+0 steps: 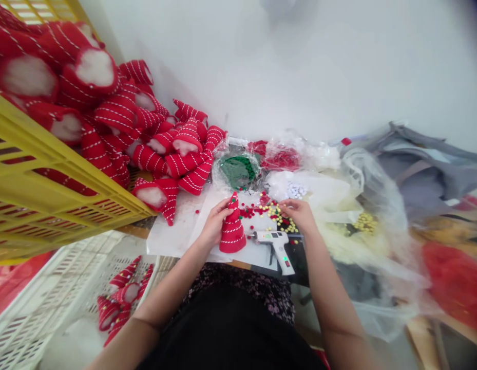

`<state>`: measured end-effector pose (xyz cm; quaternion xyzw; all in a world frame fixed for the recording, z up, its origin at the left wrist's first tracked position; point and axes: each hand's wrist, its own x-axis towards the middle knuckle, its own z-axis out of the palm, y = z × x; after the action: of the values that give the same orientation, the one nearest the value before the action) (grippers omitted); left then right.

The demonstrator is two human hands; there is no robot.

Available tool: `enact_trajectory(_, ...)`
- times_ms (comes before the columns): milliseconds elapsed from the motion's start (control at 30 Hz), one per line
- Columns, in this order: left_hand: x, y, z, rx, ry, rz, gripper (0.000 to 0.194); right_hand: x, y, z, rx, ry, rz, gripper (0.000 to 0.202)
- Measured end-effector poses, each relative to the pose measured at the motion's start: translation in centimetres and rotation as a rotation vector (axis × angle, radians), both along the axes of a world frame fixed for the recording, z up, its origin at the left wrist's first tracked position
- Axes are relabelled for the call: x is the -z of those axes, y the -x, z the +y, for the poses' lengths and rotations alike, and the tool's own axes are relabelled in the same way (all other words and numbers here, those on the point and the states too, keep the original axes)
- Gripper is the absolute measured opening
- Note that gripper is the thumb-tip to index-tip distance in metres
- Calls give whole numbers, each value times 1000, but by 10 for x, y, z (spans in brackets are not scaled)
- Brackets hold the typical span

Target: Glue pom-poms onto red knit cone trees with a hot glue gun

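Observation:
My left hand is closed on a red cone hat with white stitched stripes, held upright over white paper; a small green pompom shows near its tip. My right hand reaches among small yellow pompoms, its fingertips pinched together. Whether a pompom is between them I cannot make out. Below that hand a white glue gun lies with its nozzle toward the hat. Red pompoms are scattered between my hands.
A yellow crate heaped with stuffed striped cones stands at the left. Below it, a white basket holds several decorated cones. Bags of green pompoms and red ones lie behind. Clear plastic bags and grey fabric fill the right.

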<state>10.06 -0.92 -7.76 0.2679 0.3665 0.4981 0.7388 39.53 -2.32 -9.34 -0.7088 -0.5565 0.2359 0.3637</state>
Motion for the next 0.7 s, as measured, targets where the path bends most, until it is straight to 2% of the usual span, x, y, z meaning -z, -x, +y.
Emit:
enact_trajectory(100, 0, 0, 1, 10, -11, 5, 44, -1, -6, 1, 60, 5, -45, 46)
enact_trajectory(300, -1, -1, 0, -2, 13, 2, 45, -14, -19, 21, 192, 13, -303, 30)
enact_trajectory(467, -2, -2, 1, 5, -3, 4, 44, -15, -14, 38, 130, 82, -457, 21)
enact_trajectory(700, -1, -2, 3, -19, 48, -1, 43, -11, -6, 37, 92, 118, -530, 25)
